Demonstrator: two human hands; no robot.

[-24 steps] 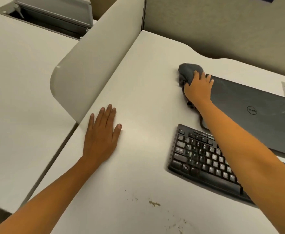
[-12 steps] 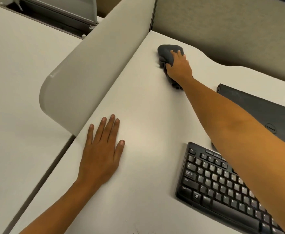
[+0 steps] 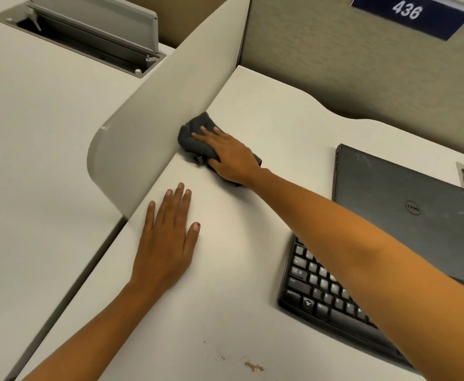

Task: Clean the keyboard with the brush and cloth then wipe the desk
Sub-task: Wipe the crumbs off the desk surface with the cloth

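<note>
My right hand (image 3: 229,155) presses a bunched dark grey cloth (image 3: 195,137) flat on the white desk (image 3: 252,111), with straight fingers lying over it. The cloth touches the foot of the curved divider panel (image 3: 153,125) at the desk's left edge. My left hand (image 3: 167,240) rests palm down on the desk, fingers spread, holding nothing, a short way in front of the cloth. The black keyboard (image 3: 318,287) lies at the right, and my right forearm crosses over part of it. No brush is in view.
A closed dark laptop (image 3: 406,204) lies behind the keyboard at the right. Brown crumbs and a stain (image 3: 252,365) mark the desk's near edge. A fabric partition with a blue number plate (image 3: 409,15) backs the desk. The neighbouring desk at left has an open cable hatch (image 3: 87,31).
My right hand has slid the cloth from beside the laptop to the far corner, then back and left to the divider's foot. My left hand has stayed flat on the desk.
</note>
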